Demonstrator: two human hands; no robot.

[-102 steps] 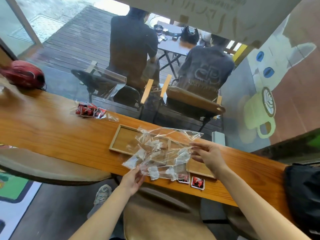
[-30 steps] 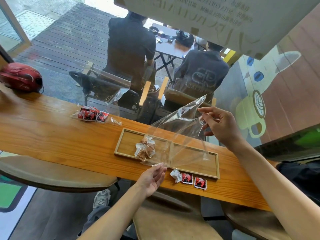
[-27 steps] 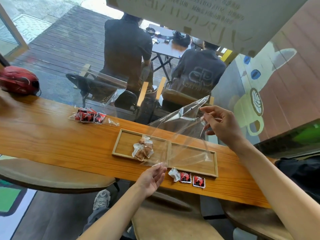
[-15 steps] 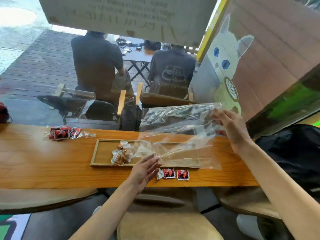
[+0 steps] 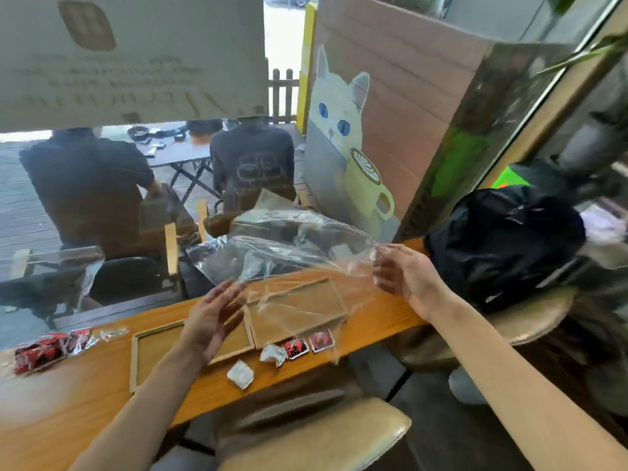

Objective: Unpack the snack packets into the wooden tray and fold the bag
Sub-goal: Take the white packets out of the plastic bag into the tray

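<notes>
One clear plastic bag (image 5: 289, 246), one wooden tray (image 5: 299, 307) with two parts, two white packets (image 5: 240, 374), two small red packets (image 5: 296, 348) (more red ones far left (image 5: 40, 351), too blurry to count).

no text reads clearly (lettering on the window sign (image 5: 129, 59) is blurred).

— That bag (image 5: 292, 246): clear, crinkly plastic film, glossy?
— Yes. The tray (image 5: 299, 309) is matt pale wood; the surface (image 5: 68, 396) is smoother, varnished orange wood with a sheen.
</notes>
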